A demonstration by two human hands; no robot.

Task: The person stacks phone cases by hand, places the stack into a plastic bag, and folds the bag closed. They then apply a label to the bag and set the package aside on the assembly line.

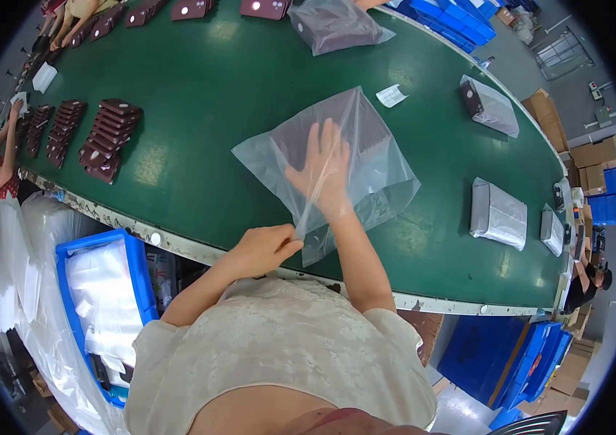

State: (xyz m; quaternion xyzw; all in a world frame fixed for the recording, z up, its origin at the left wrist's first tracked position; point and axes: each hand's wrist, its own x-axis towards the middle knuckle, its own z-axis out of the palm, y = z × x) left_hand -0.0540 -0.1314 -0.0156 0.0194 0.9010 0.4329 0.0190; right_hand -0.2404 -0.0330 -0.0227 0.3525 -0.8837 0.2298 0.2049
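A clear plastic bag (387, 181) lies spread on the green table in front of me, with its opening toward my body. Dark reddish-brown contents (369, 134) show through its far part. My right hand (324, 163) is inside the bag, seen through the film, its fingers stretched out and apart near those contents. At the near left corner, my left hand (270, 248) is closed in a pinch on the bag's edge. A small white printed slip (392, 96) rests on the table just beyond the bag.
Rows of dark brown flat pieces (112, 130) stand at the left. Bagged packs (498, 214) lie to the right, and another bagged bundle (337, 27) sits at the far side near a person's hand. A blue bin (137, 275) with plastic bags is below the table's left edge.
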